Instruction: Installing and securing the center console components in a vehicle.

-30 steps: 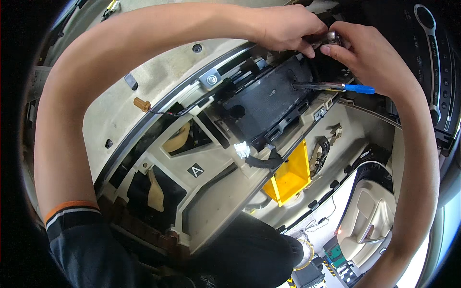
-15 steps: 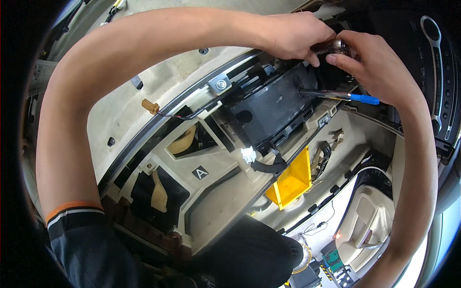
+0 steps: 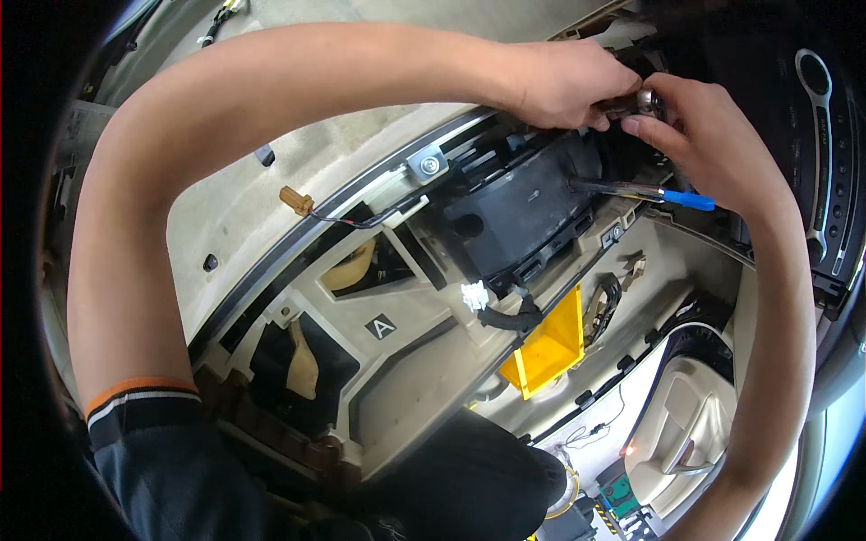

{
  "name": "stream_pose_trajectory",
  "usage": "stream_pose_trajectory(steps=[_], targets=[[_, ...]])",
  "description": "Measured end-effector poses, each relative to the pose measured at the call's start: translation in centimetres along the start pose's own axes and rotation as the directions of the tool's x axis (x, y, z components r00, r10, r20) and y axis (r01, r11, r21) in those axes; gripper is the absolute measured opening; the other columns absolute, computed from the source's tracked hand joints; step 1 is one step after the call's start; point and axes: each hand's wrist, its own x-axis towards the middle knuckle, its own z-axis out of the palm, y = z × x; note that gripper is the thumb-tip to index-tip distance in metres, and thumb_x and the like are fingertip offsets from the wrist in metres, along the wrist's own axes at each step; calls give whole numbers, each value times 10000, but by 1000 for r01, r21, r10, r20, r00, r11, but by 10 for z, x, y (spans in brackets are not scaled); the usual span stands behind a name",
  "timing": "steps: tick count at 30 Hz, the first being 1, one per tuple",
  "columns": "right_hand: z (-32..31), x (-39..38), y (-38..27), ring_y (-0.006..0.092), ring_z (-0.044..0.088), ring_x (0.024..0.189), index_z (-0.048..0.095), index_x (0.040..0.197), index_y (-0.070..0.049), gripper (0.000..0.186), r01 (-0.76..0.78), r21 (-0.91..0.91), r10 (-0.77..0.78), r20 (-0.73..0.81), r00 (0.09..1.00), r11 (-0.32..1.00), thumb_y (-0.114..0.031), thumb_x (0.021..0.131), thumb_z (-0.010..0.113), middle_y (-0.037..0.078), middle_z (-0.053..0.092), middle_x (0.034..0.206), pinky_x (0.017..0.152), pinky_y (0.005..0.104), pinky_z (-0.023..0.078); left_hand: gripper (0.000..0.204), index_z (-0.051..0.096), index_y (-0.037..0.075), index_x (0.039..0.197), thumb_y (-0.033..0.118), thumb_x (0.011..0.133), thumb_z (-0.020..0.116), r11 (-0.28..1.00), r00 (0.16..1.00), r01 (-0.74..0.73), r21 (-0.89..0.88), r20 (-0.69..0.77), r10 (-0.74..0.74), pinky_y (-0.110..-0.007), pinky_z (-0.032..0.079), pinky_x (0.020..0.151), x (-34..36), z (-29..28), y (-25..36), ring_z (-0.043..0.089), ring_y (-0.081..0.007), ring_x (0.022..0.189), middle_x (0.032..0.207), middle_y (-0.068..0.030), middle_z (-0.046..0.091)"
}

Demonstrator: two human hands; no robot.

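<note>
At the upper right, my left hand [image 3: 582, 86] is closed around the handle of a ratchet wrench [image 3: 648, 103], most of which its fingers hide. The tool's shiny round metal head shows between my two hands. My right hand [image 3: 708, 126] pinches that head between thumb and fingers. What lies under the tool is dark and hidden by the hands. Just below them, a pen with a blue cap [image 3: 687, 199] sticks out from the black plastic box [image 3: 519, 212] in the beige console frame [image 3: 406, 316].
A combination wrench [image 3: 816, 144] rests on the black panel at right. A yellow bin [image 3: 550, 347] stands beyond the frame's edge. A brown connector [image 3: 296, 200] and a white connector [image 3: 474, 296] hang on wires. A beige door panel [image 3: 681, 433] is at lower right.
The view has shifted slightly, so the scene sits a little lower and further right. Both hands keep their hold on the ratchet wrench.
</note>
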Motion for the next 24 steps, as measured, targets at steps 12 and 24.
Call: stream_pose_trajectory(steps=[12, 24], targets=[[-7, 3, -1, 383, 683, 853, 697, 1083, 30, 309, -20, 12, 20, 55, 998, 1000, -247, 946, 694, 228, 701, 920, 771, 429, 533, 270, 603, 14, 1087, 136, 884, 732, 987, 985, -89, 134, -138, 108, -494, 499, 882, -5, 6, 1, 632, -409, 1015, 1000, -204, 636], [-5, 0, -4, 357, 672, 764, 685, 1043, 37, 283, -36, 63, 32, 65, 997, 997, -226, 941, 706, 213, 684, 839, 682, 416, 499, 372, 605, 6, 1120, 189, 848, 782, 993, 997, -32, 115, -71, 41, -500, 498, 893, 0, 5, 0, 622, -410, 1039, 1020, -199, 639]])
